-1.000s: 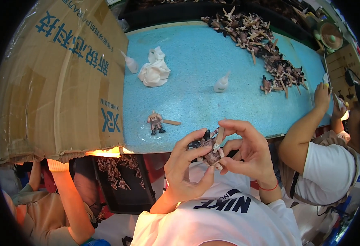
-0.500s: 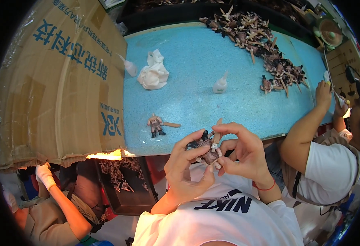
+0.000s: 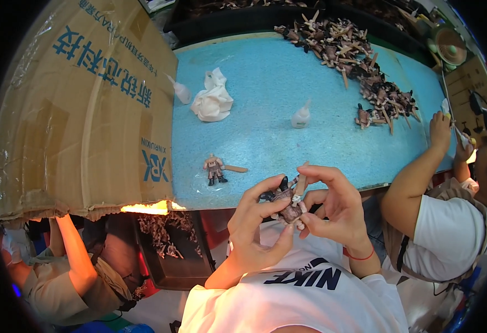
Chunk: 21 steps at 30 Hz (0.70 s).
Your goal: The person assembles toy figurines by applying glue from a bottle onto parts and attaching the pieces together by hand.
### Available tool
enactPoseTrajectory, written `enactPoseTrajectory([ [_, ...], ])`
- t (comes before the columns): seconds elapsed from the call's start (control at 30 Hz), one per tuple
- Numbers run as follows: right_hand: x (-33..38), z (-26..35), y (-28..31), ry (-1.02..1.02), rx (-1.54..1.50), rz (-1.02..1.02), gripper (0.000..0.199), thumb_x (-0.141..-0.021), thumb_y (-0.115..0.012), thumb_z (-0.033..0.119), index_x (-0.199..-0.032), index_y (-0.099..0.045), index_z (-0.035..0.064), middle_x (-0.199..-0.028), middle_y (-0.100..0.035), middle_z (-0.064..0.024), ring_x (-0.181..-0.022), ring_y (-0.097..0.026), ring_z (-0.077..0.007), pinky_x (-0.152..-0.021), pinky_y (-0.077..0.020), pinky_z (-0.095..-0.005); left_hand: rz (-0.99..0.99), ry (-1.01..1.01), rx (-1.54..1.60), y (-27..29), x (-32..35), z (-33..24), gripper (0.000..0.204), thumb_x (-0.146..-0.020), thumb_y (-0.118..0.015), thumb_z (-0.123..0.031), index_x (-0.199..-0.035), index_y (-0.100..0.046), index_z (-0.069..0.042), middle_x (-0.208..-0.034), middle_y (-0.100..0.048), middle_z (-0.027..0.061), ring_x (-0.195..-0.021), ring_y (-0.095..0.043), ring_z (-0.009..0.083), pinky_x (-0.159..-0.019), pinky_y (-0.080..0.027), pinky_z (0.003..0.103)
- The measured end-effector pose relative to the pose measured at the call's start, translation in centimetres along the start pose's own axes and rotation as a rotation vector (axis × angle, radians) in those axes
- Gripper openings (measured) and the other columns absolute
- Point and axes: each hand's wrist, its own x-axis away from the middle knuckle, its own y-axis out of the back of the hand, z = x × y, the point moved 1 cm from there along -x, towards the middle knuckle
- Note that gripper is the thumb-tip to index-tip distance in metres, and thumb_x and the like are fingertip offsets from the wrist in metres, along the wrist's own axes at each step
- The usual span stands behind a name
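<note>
Above my lap, at the table's near edge, I hold a small toy figure [image 3: 292, 213] with a brown body and black boots. My left hand [image 3: 252, 225] grips its boot side between fingers and thumb. The fingers of my right hand [image 3: 337, 213] are closed on its other side, pinching a flat tan sword-like piece [image 3: 301, 186] and an arm. My fingers partly cover the figure. Another toy figure [image 3: 213, 168] with a similar tan piece lies on the blue table [image 3: 254, 144], beyond my left hand.
A large cardboard box [image 3: 82, 122] stands at the left. Dropper bottles [image 3: 300, 115] and crumpled white tissue [image 3: 213, 99] lie on the table. A heap of figures [image 3: 360, 72] fills its far right. Below is a dark bin [image 3: 171, 269]. People work at both sides, one arm [image 3: 407, 183] at right.
The view has shifted slightly. My right index finger and the tan piece have shifted a little on the figure. At the left, a person's hand has gone up out of sight behind the box.
</note>
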Motion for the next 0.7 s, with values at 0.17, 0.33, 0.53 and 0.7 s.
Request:
enactPoseTrajectory([
  [0.17,-0.4,-0.7,0.1,-0.053,-0.031,-0.015,0.058,-0.07,-0.053,-0.015,-0.125,-0.038,-0.0029,-0.104,-0.042,-0.0109,-0.073,-0.058,-0.0126,-0.056,-0.0555,-0.0215,-0.024,0.012,0.029,-0.3,-0.1,0.9,0.038,-0.067,-0.062,0.006,-0.103,-0.056,0.002,-0.119,-0.046,0.0221,-0.104,-0.054,0.0244,-0.076,-0.053,0.029],
  [0.33,-0.7,-0.8,-0.1,-0.107,-0.056,-0.004,0.058,-0.071,-0.053,-0.015,-0.125,-0.036,-0.0045,-0.107,-0.039,-0.0113,-0.072,-0.057,-0.013,-0.055,-0.056,-0.0225,-0.066,0.094,0.115,-0.3,0.3,1.3,0.035,-0.068,-0.061,0.007,-0.103,-0.054,0.005,-0.12,-0.046,0.0221,-0.106,-0.053,0.0249,-0.079,-0.053,0.031],
  [0.53,-0.4,-0.1,-0.1,-0.136,-0.059,-0.061,0.054,-0.074,-0.057,-0.011,-0.124,-0.04,-0.0011,-0.097,-0.049,-0.0094,-0.067,-0.058,-0.0082,-0.049,-0.0515,-0.0189,-0.16,0.461,0.643,0.0,0.3,1.8,0.03,-0.075,-0.056,0.007,-0.104,-0.052,0.006,-0.123,-0.043,0.0232,-0.105,-0.054,0.0278,-0.084,-0.052,0.036],
  [0.7,0.7,-0.2,1.2,0.262,0.389,-0.26,0.043,-0.07,-0.065,-0.004,-0.111,-0.054,0.0003,-0.099,-0.055,-0.0127,-0.079,-0.057,-0.0144,-0.056,-0.0476,-0.0226,-0.106,0.586,1.079,0.1,0.6,2.3,0.043,-0.09,-0.041,-0.026,-0.119,-0.041,0.006,-0.115,-0.051,0.0233,-0.106,-0.053,0.0376,-0.091,-0.046,0.045],
])
